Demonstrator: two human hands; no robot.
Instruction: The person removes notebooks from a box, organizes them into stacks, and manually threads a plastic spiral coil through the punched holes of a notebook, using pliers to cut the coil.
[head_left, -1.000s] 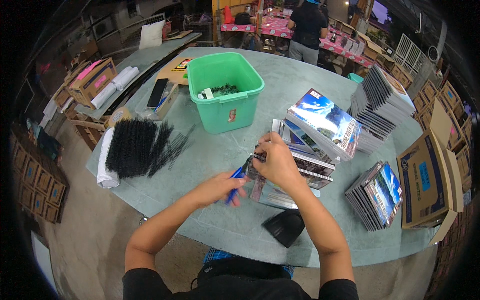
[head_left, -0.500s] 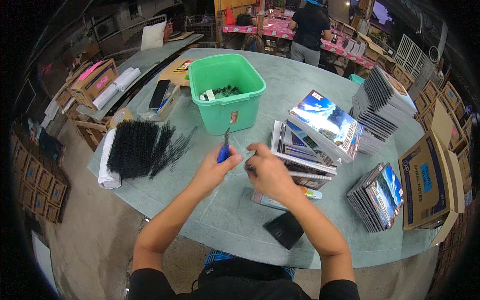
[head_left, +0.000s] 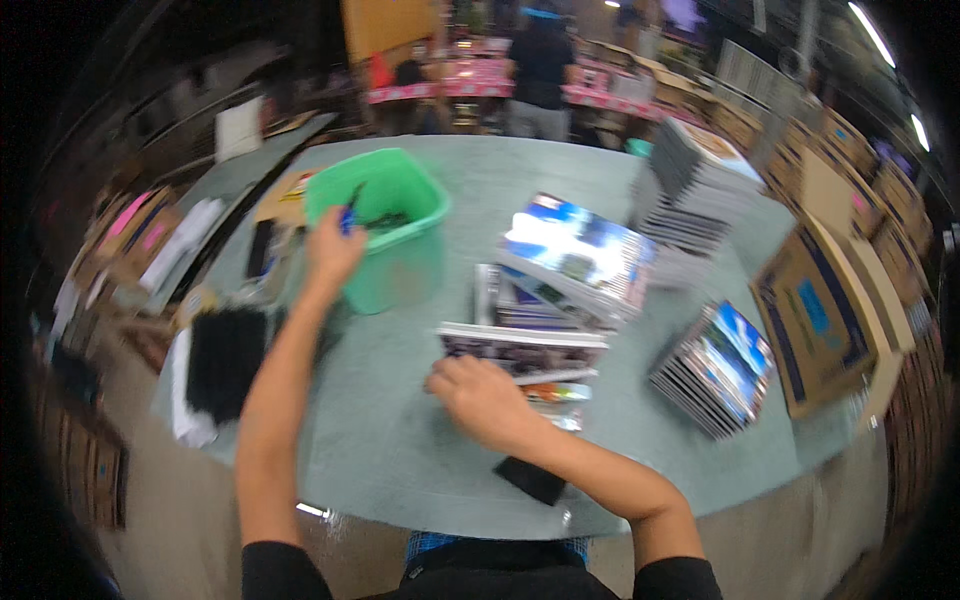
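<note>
My left hand [head_left: 335, 250] is closed around blue-handled pliers [head_left: 350, 212], their dark jaws pointing up over the near left rim of the green plastic bin [head_left: 400, 265]. Dark coils [head_left: 385, 222] lie inside the bin. My right hand [head_left: 480, 400] has its fingers curled in at the lower left end of a spiral notebook [head_left: 520, 350], which stands tilted in front of a pile; motion blur softens its fingertips. Behind it, more spiral notebooks [head_left: 580, 250] with a blue-sky cover lie stacked askew.
Black spiral coils [head_left: 228, 365] lie bundled at left on a white roll. Notebook stacks [head_left: 690, 200] rise at the back right, with another stack [head_left: 715, 370] nearer. An open carton [head_left: 825, 315] stands at the right edge. A black flat piece [head_left: 530, 480] lies near the front. A person [head_left: 540, 75] stands beyond.
My left hand has carried the pliers left and up to the bin. My right hand has come down beside the notebook, now turned more upright. The whole view has shifted and blurred.
</note>
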